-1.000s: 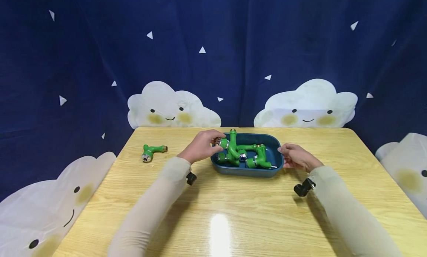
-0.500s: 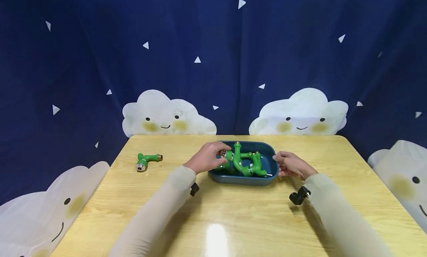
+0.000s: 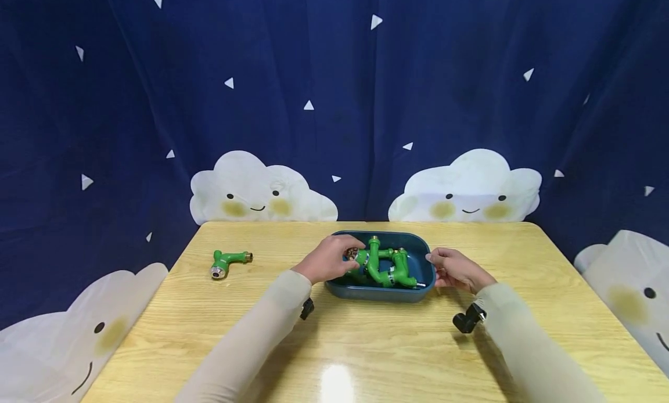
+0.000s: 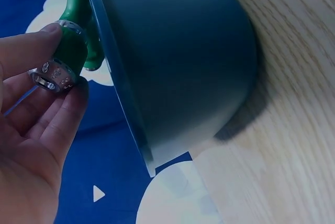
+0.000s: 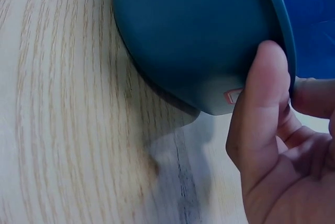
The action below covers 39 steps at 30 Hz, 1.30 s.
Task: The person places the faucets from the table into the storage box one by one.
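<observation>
A dark blue plastic tub (image 3: 345, 294) stands on the table, with several green pipe fittings (image 3: 400, 269) inside. At its left end my left hand (image 3: 328, 260) pinches the metal-threaded end of one branched green pipe fitting (image 3: 373, 263) between thumb and fingers. In the left wrist view that fitting (image 4: 70, 51) is held at the tub's rim (image 4: 112, 77). My right hand (image 3: 460, 269) pinches the tub's right rim, thumb on one side and a finger against the outer wall, as the right wrist view shows with the tub wall (image 5: 193, 35). The fittings' lower parts are partly hidden.
Another green pipe fitting (image 3: 228, 262) with metal ends lies on the wooden table (image 3: 366, 345) to the left. A navy curtain (image 3: 272, 89) with white clouds hangs behind the table. A small label (image 5: 233, 96) shows on the tub's outside.
The left hand has lowered the held pipe fitting deeper into the tub and slightly rightward. The right hand keeps its hold on the rim. The head view has tilted up.
</observation>
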Each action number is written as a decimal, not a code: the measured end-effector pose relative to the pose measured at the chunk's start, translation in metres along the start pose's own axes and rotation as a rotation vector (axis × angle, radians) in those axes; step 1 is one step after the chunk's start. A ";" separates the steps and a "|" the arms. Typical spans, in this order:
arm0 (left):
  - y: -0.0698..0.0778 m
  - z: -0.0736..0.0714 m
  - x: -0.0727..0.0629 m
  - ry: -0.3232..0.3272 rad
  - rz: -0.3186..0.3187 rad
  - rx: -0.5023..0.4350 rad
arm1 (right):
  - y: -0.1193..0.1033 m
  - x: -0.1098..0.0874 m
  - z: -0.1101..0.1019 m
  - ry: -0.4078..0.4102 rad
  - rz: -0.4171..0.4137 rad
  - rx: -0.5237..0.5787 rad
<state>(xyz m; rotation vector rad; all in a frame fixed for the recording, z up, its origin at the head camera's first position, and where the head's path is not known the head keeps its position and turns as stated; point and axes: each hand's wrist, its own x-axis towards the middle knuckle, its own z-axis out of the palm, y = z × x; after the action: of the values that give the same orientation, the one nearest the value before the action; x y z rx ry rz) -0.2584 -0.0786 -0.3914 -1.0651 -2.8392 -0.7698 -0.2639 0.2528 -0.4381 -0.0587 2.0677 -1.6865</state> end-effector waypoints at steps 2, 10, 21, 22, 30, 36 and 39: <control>0.001 0.001 0.002 -0.007 -0.002 0.010 | 0.000 0.000 -0.001 -0.003 0.006 -0.003; 0.002 0.003 0.008 -0.016 -0.022 0.019 | 0.000 -0.001 -0.001 -0.002 0.009 -0.007; 0.000 0.006 0.010 -0.065 -0.063 0.027 | -0.001 0.000 0.001 0.032 0.023 -0.015; 0.001 0.005 0.011 -0.069 -0.061 0.029 | -0.002 0.000 0.000 0.029 0.021 -0.015; 0.004 0.004 0.016 -0.104 -0.039 0.037 | -0.001 -0.002 0.000 0.017 0.029 -0.013; 0.000 0.001 0.018 -0.129 -0.059 0.039 | -0.002 0.000 0.000 0.010 0.030 -0.006; -0.001 -0.002 0.020 -0.149 -0.060 0.027 | -0.002 0.002 -0.001 0.012 0.033 -0.010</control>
<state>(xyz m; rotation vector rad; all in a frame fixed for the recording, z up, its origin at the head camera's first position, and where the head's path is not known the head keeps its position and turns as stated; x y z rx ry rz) -0.2751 -0.0678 -0.3866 -1.0824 -3.0093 -0.6811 -0.2663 0.2526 -0.4363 -0.0172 2.0749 -1.6610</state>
